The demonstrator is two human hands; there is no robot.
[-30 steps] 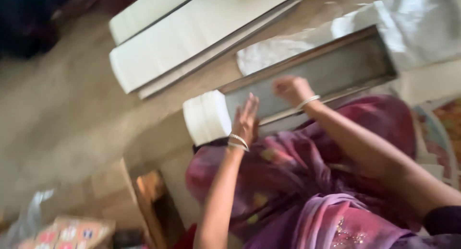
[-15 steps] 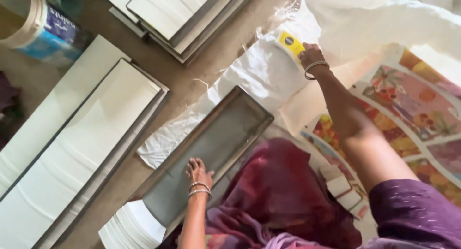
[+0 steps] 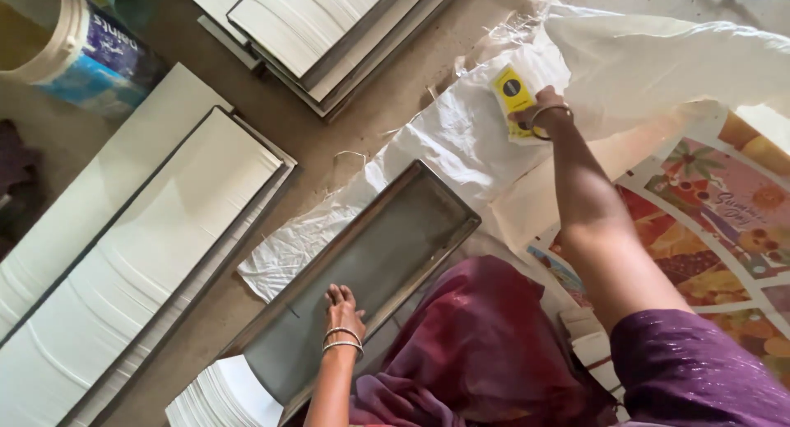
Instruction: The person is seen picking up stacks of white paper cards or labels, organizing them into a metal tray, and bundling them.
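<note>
Right hand (image 3: pixel 539 106) grips yellow packet (image 3: pixel 512 96); left hand (image 3: pixel 341 305) presses tray (image 3: pixel 387 262).

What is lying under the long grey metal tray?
The grey metal tray rests on a white woven sack and, at its near end, a stack of white sheets. The left hand presses inside it. The floor beneath is hidden.

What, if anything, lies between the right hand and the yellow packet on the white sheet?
Nothing visible does. The right hand already touches the yellow packet, which lies on the white sheet.
</note>
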